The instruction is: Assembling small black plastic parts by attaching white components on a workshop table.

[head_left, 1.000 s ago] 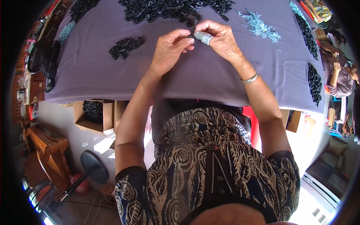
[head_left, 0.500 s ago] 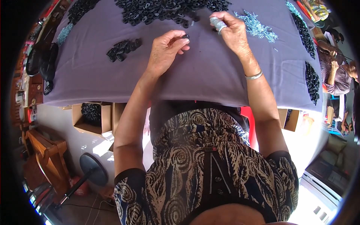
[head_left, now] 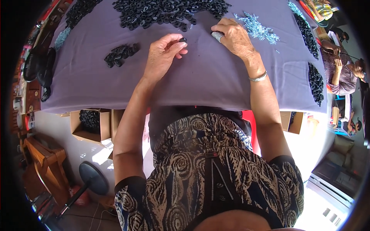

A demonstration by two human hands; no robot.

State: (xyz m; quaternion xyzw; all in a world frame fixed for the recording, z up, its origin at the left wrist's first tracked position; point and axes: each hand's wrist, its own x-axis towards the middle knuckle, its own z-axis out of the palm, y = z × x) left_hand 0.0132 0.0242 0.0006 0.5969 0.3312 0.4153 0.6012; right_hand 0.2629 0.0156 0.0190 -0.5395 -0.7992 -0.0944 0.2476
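My left hand [head_left: 163, 54] is closed, pinching a small rounded black plastic piece [head_left: 183, 39] between thumb and forefinger above the cloth. My right hand [head_left: 234, 37] is palm down with its fingers curled, a silvery wrap [head_left: 217, 36] on one digit. Its fingertips are partly hidden, so I cannot make out what they hold. Just beyond it lies the near edge of a big heap of black plastic pieces [head_left: 162, 13]. To its right is a pile of small silvery springs [head_left: 257, 27]. A smaller cluster of black pieces [head_left: 119, 55] lies left of my left hand.
A grey-purple cloth [head_left: 192, 82] covers the table. More black pieces [head_left: 316, 82] line its right side. At the left edge lies a dark object [head_left: 46, 73]. Below the table stands a cardboard box of black pieces [head_left: 89, 121]. Another person [head_left: 341, 71] sits at the far right.
My right hand has turned palm down, its wrapped digit now lower and nearer the cloth. The left hand still pinches the black piece. The whole view has shifted slightly.
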